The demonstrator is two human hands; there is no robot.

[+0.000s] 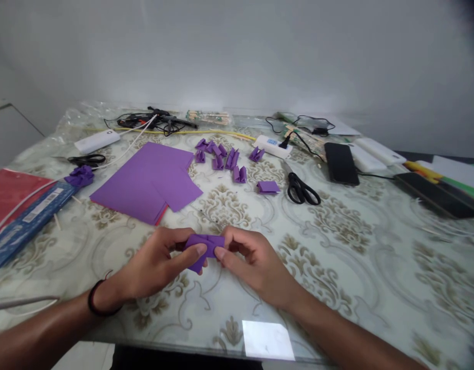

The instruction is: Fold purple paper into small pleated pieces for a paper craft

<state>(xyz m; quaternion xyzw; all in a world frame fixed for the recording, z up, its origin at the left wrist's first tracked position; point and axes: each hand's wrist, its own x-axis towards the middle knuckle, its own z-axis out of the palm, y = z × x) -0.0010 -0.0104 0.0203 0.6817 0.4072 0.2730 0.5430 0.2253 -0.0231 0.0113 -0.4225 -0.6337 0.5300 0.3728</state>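
Observation:
Between my two hands is a small folded piece of purple paper (206, 240), held over the near part of the table. My left hand (165, 262) pinches its left side, thumb on the front face and fingers behind. With thumb and fingers, my right hand (250, 257) grips the right end. Beyond them lies a group of folded purple paper pieces (232, 159), and one flat folded piece (268, 187) sits apart to the right. A stack of purple paper sheets (140, 177) rests left of these, with a red edge showing beneath.
Black-handled scissors (301, 190) lie right of centre, another pair of scissors (88, 160) at the left. A white power strip (273, 146), a black phone (340, 163) and a white power bank (97, 141) are further back. Tangled black cables (159, 121) lie by the wall. A red-and-blue packet (26, 216) is at left.

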